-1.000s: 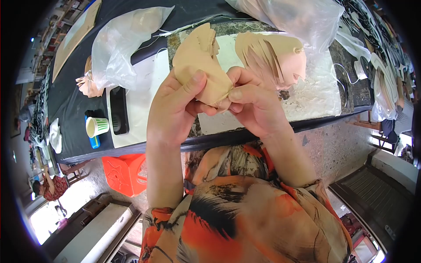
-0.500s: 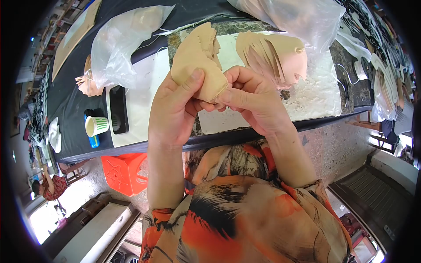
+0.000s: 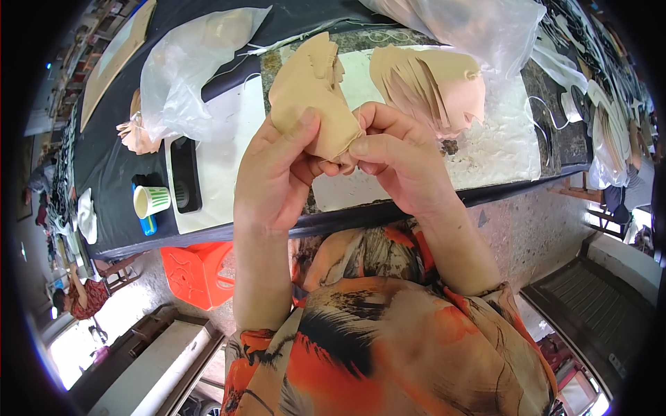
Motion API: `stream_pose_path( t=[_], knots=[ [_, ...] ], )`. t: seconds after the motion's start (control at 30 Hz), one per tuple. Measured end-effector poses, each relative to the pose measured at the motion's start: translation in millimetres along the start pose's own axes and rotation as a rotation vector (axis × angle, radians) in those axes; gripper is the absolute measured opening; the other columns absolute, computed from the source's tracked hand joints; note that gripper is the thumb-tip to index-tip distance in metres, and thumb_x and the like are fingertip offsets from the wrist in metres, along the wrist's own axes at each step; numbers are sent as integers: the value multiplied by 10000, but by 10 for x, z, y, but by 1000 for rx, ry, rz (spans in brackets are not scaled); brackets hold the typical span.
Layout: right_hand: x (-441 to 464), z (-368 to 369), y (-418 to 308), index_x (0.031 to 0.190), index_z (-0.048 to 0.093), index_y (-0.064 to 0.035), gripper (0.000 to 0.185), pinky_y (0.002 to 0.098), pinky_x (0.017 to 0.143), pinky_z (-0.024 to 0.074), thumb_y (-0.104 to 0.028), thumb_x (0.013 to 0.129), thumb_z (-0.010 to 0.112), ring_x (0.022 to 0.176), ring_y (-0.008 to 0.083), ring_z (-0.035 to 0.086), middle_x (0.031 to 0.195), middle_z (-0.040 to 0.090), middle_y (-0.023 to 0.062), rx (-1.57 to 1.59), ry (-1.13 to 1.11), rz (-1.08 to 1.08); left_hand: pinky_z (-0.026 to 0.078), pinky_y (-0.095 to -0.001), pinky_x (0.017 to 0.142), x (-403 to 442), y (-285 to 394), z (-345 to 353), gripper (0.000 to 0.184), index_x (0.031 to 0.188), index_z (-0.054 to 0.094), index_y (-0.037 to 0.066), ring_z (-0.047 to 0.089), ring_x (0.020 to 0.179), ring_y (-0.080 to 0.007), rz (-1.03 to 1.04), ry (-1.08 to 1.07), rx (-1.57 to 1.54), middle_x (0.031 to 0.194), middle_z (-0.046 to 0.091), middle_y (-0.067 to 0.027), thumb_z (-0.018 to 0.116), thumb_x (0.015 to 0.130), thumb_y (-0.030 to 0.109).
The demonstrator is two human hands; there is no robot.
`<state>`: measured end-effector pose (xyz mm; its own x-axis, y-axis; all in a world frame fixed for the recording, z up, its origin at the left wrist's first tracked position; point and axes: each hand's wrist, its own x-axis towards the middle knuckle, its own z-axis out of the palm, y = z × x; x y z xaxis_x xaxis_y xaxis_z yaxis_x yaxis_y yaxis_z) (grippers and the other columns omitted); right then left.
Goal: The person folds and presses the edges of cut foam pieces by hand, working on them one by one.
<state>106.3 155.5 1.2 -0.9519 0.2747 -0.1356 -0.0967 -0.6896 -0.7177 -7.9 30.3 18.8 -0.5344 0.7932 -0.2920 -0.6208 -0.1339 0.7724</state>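
Observation:
A stack of tan, leather-like cut pieces (image 3: 309, 90) is held up over the table between both hands. My left hand (image 3: 281, 163) is closed on its lower left side, thumb pressed flat on the top piece. At the lower right corner, my right hand (image 3: 395, 152) pinches the edge between thumb and fingers. Some fingertips of both hands are hidden behind the stack. Beyond my right hand, a fanned pile of similar tan and pinkish pieces (image 3: 430, 87) lies on a white sheet (image 3: 496, 152).
Left of my hands lie a black phone (image 3: 186, 173), a paper cup (image 3: 151, 201) and a clear plastic bag (image 3: 184, 76). Another plastic bag (image 3: 479, 28) rests at the back. A red plastic stool (image 3: 198, 275) stands below the table edge. Someone in red (image 3: 82, 298) sits far left.
The hands and the stack stay almost in place. My right fingers shift slightly at the corner of the stack, and the view moves a little.

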Motion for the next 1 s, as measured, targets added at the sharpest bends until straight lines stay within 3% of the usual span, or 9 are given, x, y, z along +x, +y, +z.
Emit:
stream_pose_path(
  t=[0.1, 0.2, 0.3, 0.53, 0.7, 0.8, 1.0],
  knots=[
    [0, 18, 2, 886, 580, -30, 108, 216, 659, 410, -97, 815, 625, 719, 80, 553, 791, 603, 23, -66, 43, -10, 533, -283, 660, -48, 31, 50, 371, 1159, 497, -18, 635, 763, -174, 87, -72, 91, 892, 640, -99, 659, 854, 115],
    [-4, 29, 21, 874, 576, -27, 104, 220, 654, 409, -102, 810, 609, 709, 82, 544, 768, 600, 23, -116, 65, -40, 521, -311, 712, -97, 63, 164, 455, 1184, 477, -4, 628, 816, -181, 153, -11, 254, 904, 637, -95, 691, 785, 39],
    [6, 18, 16, 859, 575, -25, 89, 225, 653, 410, -99, 812, 585, 691, 85, 526, 760, 605, 27, -122, 38, -6, 515, -309, 694, -101, 88, 161, 492, 1196, 454, -10, 622, 790, -174, 128, -22, 229, 906, 634, -96, 675, 757, -10],
    [12, -8, 15, 831, 575, -26, 71, 230, 652, 414, -93, 825, 554, 669, 91, 502, 762, 611, 41, -79, 15, 62, 510, -313, 684, -90, 89, 117, 480, 1167, 455, -12, 613, 756, -172, 111, -64, 223, 881, 626, -89, 642, 726, -30],
    [14, -42, -8, 870, 585, -17, 105, 226, 671, 430, -115, 833, 599, 698, 86, 525, 787, 619, 38, -152, -32, 64, 510, -305, 705, -68, 117, 75, 503, 1184, 444, -11, 616, 771, -160, 56, -80, 254, 893, 624, -86, 588, 703, -45],
    [-2, 0, -39, 911, 588, -9, 147, 218, 689, 446, -132, 846, 636, 730, 78, 544, 816, 620, 32, -242, -32, 30, 512, -296, 727, -68, 46, 92, 506, 1181, 447, -12, 621, 803, -156, 155, 27, 265, 919, 624, -83, 571, 692, -42],
    [3, -39, -30, 941, 585, -5, 147, 214, 699, 456, -123, 869, 635, 749, 73, 552, 830, 613, 27, -232, -61, 12, 513, -288, 722, -79, 47, 91, 466, 1146, 476, -23, 620, 815, -150, 154, -10, 264, 938, 624, -82, 579, 691, -40]
  ],
)
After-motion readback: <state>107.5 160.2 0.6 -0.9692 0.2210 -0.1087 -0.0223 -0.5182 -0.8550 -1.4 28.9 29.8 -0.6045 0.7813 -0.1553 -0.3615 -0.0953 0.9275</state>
